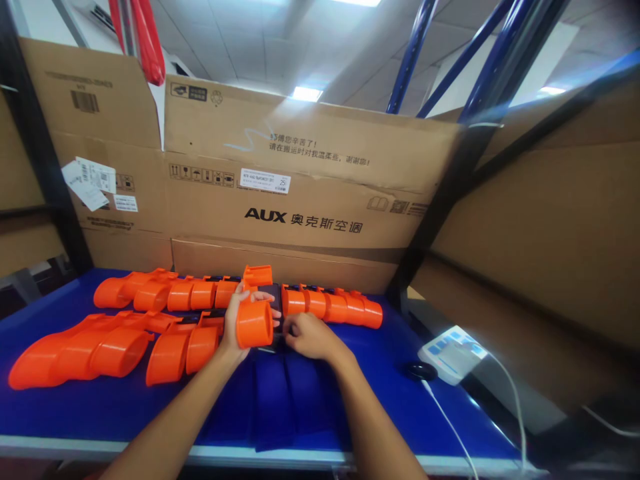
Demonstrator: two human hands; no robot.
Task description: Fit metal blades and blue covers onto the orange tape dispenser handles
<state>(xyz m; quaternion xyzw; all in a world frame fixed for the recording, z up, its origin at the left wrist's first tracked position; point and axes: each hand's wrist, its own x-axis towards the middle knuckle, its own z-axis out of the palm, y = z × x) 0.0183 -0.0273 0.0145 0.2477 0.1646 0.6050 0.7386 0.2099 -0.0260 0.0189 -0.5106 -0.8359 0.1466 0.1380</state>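
My left hand point(233, 321) is wrapped round an orange plastic part point(254, 325), a short, wide tube with an upright arm and a flat bracket at its top. The tube's opening faces right. To the right, close beside it, my right hand point(309, 335) is closed, fingertips curled in by a dark box point(273, 293). Whatever those fingers hold, if anything, is hidden. Similar orange parts stand in rows, one group point(330, 307) behind my right hand and others point(100, 347) to the left.
The parts stand on a blue table mat point(385, 400). Cardboard sheets point(210, 213) wall off the back. At right lie a white device point(453, 353) with a cable and a round black object point(421, 371) with a white cord. Dark metal posts point(435, 220) frame the sides.
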